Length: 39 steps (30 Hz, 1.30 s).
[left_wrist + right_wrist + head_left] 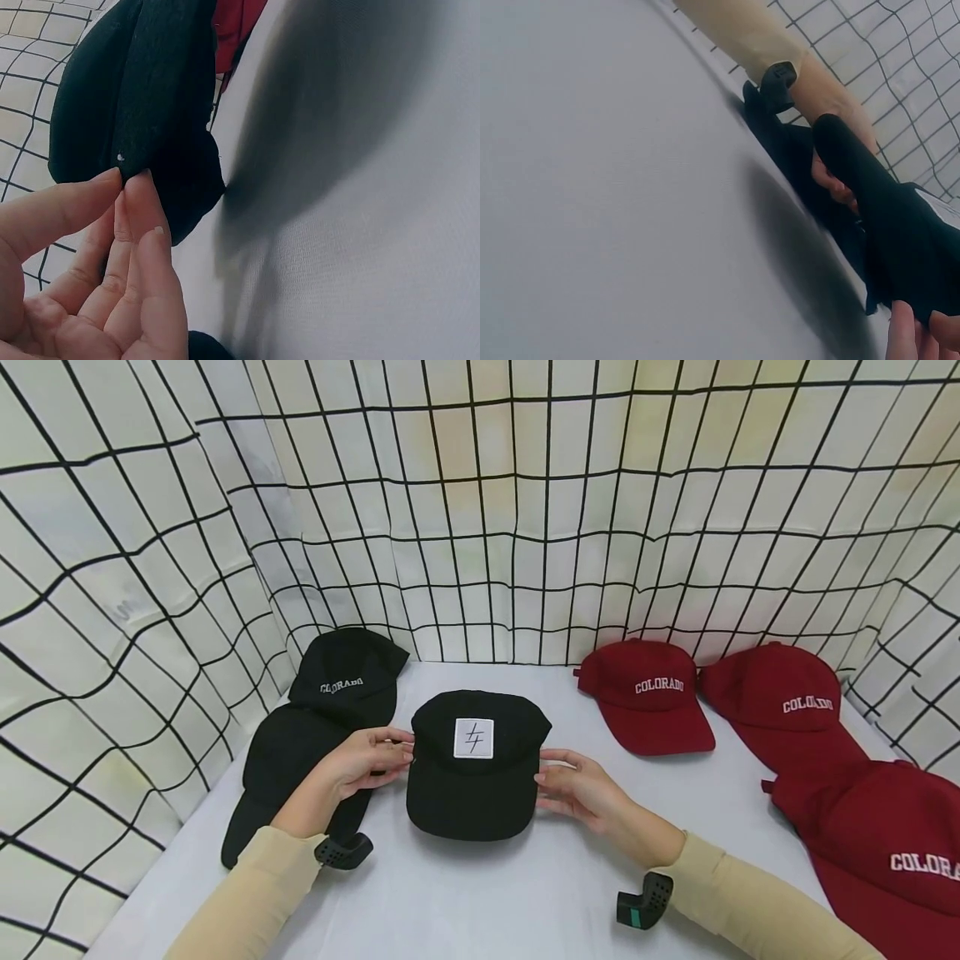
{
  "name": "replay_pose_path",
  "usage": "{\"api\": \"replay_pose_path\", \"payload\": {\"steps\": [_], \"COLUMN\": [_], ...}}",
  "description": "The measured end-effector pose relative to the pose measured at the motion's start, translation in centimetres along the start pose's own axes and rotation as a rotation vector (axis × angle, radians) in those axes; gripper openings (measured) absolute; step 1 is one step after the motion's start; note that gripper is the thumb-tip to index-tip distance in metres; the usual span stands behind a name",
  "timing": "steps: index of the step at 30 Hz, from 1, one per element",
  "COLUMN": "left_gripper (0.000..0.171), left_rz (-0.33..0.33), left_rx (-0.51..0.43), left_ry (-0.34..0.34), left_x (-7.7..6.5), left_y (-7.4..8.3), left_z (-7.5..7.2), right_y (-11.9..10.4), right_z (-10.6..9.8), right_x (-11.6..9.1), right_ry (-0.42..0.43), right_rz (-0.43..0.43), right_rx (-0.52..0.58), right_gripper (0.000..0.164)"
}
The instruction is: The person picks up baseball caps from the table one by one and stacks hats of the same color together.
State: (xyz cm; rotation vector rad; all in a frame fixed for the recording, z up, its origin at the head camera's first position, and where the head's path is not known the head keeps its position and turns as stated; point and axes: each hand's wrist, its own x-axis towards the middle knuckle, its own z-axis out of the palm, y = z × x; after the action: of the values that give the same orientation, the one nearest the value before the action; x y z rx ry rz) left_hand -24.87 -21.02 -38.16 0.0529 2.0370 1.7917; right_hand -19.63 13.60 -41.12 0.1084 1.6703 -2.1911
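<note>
A black cap (472,802) with a white square patch (474,738) bearing a hash-like mark is held between both hands, brim toward the person. My left hand (366,760) pinches its left edge between thumb and fingertips; the left wrist view shows this grip on the cap (142,105) close up. On the opposite edge, my right hand (581,787) holds the cap with thumb and fingers. A shadow under the cap (896,240) in the right wrist view shows it raised off the white surface.
Black caps (292,752) overlap at the left, the rearmost lettered COLORADO. On the right lie red COLORADO caps: one at the back (648,702), another beside it (780,689), a third nearer (885,835). Black netting (547,477) over white walls encloses the white surface (465,902).
</note>
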Motion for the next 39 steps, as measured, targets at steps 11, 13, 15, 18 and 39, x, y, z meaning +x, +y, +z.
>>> {"api": "replay_pose_path", "payload": {"steps": [11, 13, 15, 18, 39], "left_gripper": [0.029, 0.029, 0.029, 0.03, 0.023], "left_rz": [-0.004, -0.008, -0.011, -0.015, -0.057], "left_rx": [0.048, 0.054, 0.063, 0.072, 0.109], "left_ry": [-0.036, -0.048, -0.057, -0.067, -0.114], "left_x": [-0.4, -0.5, -0.5, -0.7, -0.8], "left_y": [-0.1, -0.1, -0.1, -0.1, -1.1], "left_z": [-0.1, -0.2, -0.3, -0.4, -0.5], "right_y": [0.6, 0.6, 0.6, 0.7, 1.1], "right_z": [-0.2, -0.1, 0.0, 0.0, -0.5], "right_x": [-0.9, -1.0, -1.2, -1.4, -2.3], "right_ry": [-0.043, -0.055, -0.069, -0.087, -0.174], "right_rz": [-0.014, -0.019, -0.024, -0.027, 0.014], "right_rx": [-0.037, -0.042, -0.044, -0.042, -0.045], "right_gripper": [0.046, 0.046, 0.046, 0.046, 0.046]}}
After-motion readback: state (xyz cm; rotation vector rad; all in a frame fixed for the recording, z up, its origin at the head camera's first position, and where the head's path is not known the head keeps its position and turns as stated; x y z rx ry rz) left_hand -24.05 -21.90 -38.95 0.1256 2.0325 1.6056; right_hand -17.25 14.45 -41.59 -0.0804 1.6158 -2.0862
